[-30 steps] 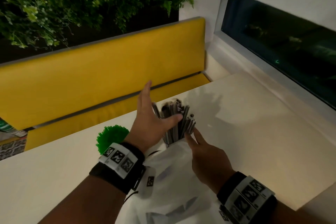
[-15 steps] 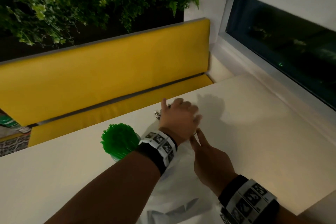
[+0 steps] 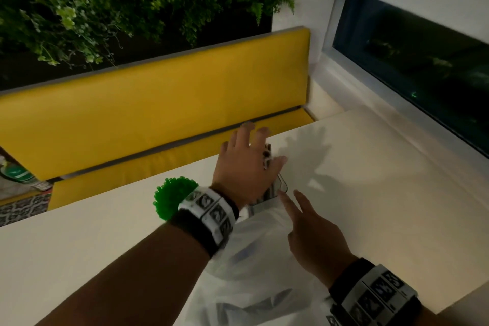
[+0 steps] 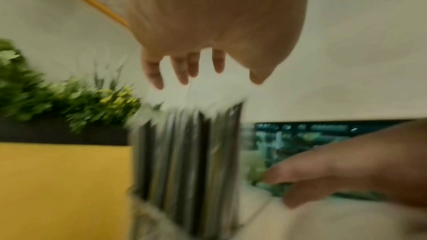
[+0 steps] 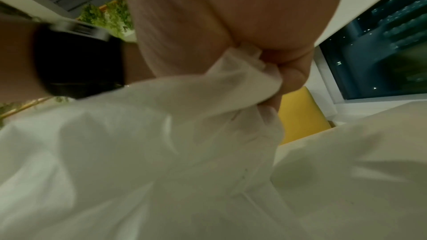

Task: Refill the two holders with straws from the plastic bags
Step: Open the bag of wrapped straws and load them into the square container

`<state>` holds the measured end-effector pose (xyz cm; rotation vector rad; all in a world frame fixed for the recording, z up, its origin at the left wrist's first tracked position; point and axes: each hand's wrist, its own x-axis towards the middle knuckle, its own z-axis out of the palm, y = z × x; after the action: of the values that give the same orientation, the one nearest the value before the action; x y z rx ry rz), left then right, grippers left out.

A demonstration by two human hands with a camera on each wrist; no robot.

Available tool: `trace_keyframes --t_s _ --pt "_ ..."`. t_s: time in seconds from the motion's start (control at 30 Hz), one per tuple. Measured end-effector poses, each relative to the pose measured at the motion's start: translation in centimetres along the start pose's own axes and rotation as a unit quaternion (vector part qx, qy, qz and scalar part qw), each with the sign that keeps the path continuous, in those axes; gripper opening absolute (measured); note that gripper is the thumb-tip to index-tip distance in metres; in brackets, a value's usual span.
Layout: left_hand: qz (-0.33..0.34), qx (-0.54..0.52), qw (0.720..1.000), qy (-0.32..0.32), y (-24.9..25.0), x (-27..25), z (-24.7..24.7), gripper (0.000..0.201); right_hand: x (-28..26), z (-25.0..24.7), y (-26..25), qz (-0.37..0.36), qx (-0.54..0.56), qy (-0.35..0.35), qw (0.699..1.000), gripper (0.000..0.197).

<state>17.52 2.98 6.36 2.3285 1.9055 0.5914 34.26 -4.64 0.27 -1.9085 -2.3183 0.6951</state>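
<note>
So, left hand (image 3: 247, 167): fingers spread flat over dark straws (image 4: 189, 161) in the clear plastic holder (image 3: 281, 188)
right hand (image 3: 312, 233): pinching the white plastic bag (image 5: 161, 152) on the surface
tip: we'd tap tops gently, level

Left hand (image 3: 244, 167) covering most of the dark straws (image 3: 267, 157) mid-frame, clear holder (image 3: 281, 186) peeking out under it, green straws (image 3: 172, 196) partly hiding behind the wristband, plastic bag (image 3: 254, 280) running off the bottom edge, left wrist view blurring.
</note>
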Motion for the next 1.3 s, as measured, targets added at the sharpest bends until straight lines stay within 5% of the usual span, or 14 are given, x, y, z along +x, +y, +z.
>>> trace_keyframes --t_s 0.07,0.13,0.23,0.3,0.4,0.47,0.53,0.57,0.77,1.0,1.07,1.13,1.23,1.3 --pt "0.118 -0.097 0.984 0.095 1.9 -3.6 -1.6 0.034 -0.7 0.0 0.4 -0.015 0.021 0.019 0.999 0.072" --pt "0.166 -0.137 0.977 0.013 3.2 -8.5 -1.4 0.017 -1.4 0.1 0.8 -0.044 0.061 0.030 0.997 0.060" --pt "-0.015 -0.165 0.958 -0.232 2.3 -14.0 2.4 0.023 -2.4 0.0 0.8 -0.086 0.172 0.042 0.981 0.058" --pt "-0.106 -0.185 0.928 -0.306 1.0 -15.8 5.5 0.030 -3.2 0.0 0.3 -0.115 0.205 0.043 0.971 0.059" --pt "-0.099 -0.116 0.903 -0.401 1.3 -17.0 8.1 0.036 -4.4 0.8 -0.7 -0.144 0.238 0.013 0.960 0.047" --pt "-0.101 -0.086 0.888 -0.440 1.8 -17.6 9.4 0.066 -5.0 1.0 -1.3 -0.168 0.262 0.020 0.950 0.044" --pt "-0.150 -0.096 0.884 -0.432 1.9 -17.7 9.6 0.103 -5.4 0.9 -1.8 -0.196 0.276 0.040 0.940 0.048" --pt "-0.163 -0.104 0.890 -0.413 1.8 -17.8 9.8 0.106 -5.6 0.7 -2.0 -0.204 0.279 0.045 0.937 0.049" --pt "-0.135 -0.064 0.870 -0.471 2.3 -18.2 9.0 0.050 -6.4 0.2 -1.0 -0.224 0.145 0.009 0.964 0.022" --pt "-0.023 -0.192 0.906 -0.376 0.5 -17.0 4.3 0.036 -5.8 0.6 2.6 -0.131 0.053 0.050 0.989 0.032" --pt "-0.043 -0.262 0.866 -0.423 0.6 -16.4 3.4 0.027 -5.4 1.1 2.6 -0.132 0.083 0.033 0.987 0.026" --pt "-0.059 -0.273 0.861 -0.426 0.7 -15.9 2.9 0.022 -4.7 1.3 2.4 -0.134 0.138 0.011 0.981 0.029" --pt "-0.069 -0.337 0.861 -0.375 0.5 -14.7 0.7 0.019 -3.5 1.4 3.4 -0.092 0.114 0.015 0.989 0.026" --pt "-0.090 -0.484 0.814 -0.308 0.3 -13.2 -1.9 0.014 -3.1 1.1 3.9 -0.043 0.076 0.000 0.996 0.014"
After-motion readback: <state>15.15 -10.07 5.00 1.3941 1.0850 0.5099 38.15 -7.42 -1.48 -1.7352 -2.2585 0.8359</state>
